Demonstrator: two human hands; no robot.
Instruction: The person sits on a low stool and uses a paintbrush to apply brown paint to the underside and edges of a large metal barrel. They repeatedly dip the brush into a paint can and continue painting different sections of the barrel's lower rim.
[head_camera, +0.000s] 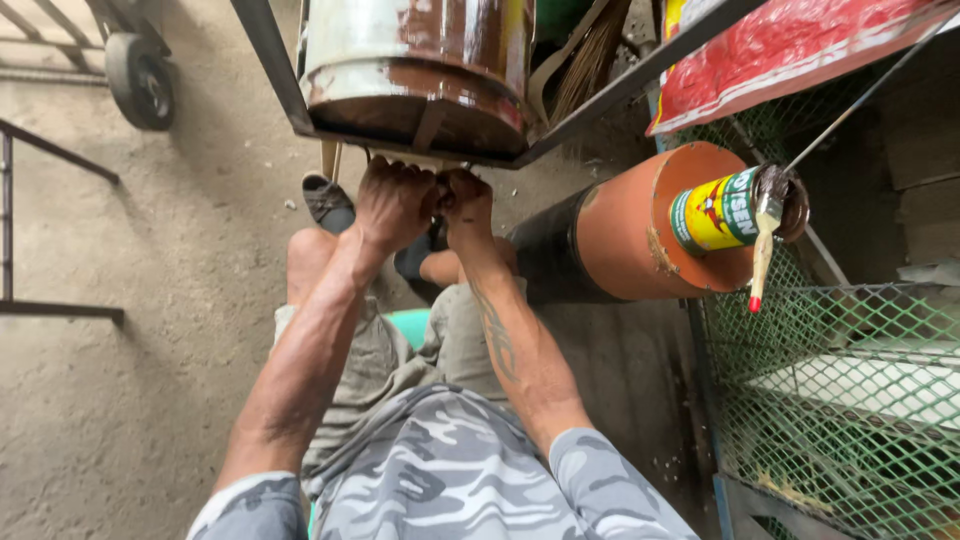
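Both hands are raised to the underside of a dark metal frame (600, 100) that carries a paint-stained bucket (415, 70). Left hand (393, 203) is curled with the fingers folded up against the near frame bar; what it grips, if anything, is hidden behind the knuckles. Right hand (464, 205) sits just beside it, touching or nearly so, fingers likewise bent at the bar. Whether either hand is closed on a small part cannot be told from this angle.

The person is seated low, knees apart, one sandalled foot (327, 197) on the concrete floor (150, 400) beneath the frame.

Judgement on method: the contact point lies directly under the frame's near corner, so the work is best done with both wrists kept close and steady, and with no upward push that could tip the bucket.

Clearances: to the right, an orange-ended cylinder (630, 235) lies close to the right forearm, and on its end face rest a small yellow-and-green can (715, 212) and a brush (765, 240); an elbow swing that way could dislodge them. Green wire mesh (850, 380) closes off the right side. The floor to the left offers room; a wheel (140, 80) stands well apart at the upper left.
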